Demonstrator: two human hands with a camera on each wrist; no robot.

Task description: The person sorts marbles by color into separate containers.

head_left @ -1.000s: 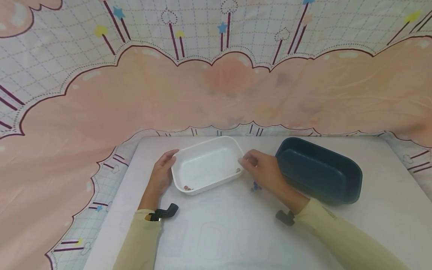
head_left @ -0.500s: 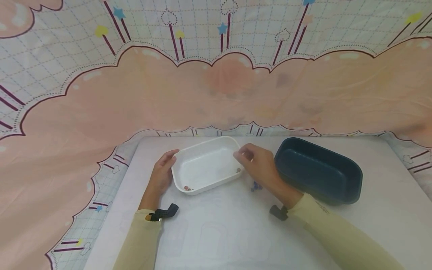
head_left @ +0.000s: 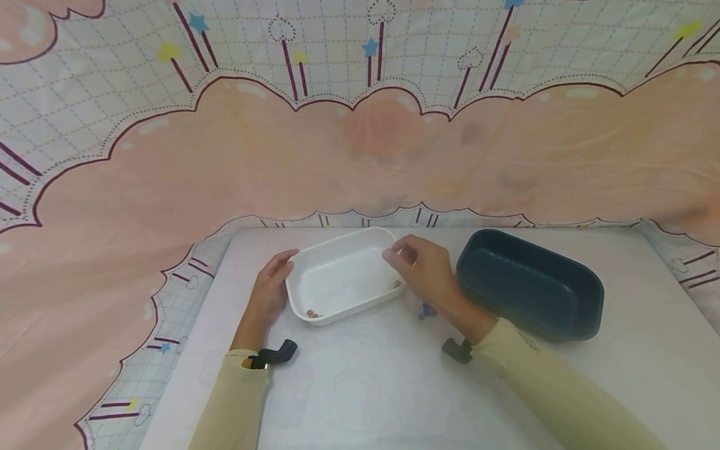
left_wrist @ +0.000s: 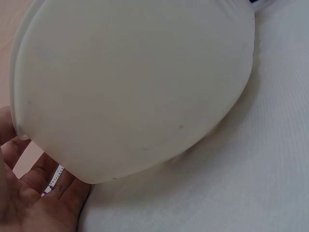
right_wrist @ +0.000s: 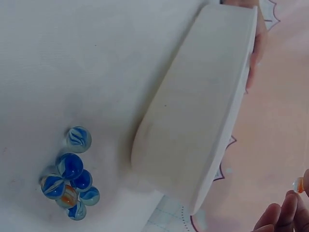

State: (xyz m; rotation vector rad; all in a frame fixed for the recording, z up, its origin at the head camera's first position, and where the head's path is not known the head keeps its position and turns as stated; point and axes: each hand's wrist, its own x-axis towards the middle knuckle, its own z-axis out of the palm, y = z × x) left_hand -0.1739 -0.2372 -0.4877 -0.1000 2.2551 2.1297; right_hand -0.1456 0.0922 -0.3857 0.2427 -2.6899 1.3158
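1. Smooth plastic, apparently, for the white tray: matt outside, softly shiny inside.
2. Smooth, dark plastic look for the blue tray, with a low sheen along the inner walls.
3. Clear, glossy glass, by appearance, for the loose marbles and the pinched marble.
4. Matt, finely ribbed cloth over the tabletop.
5. Matt printed cloth, lightly creased, for the backdrop.
6. Matt cloth for the sleeves.

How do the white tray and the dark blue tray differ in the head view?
The white tray holds a few small marbles, while none shows in the dark blue tray. The white tray's long sides rise toward the picture's right; the dark blue tray's fall. Both are open-topped, with rounded corners.
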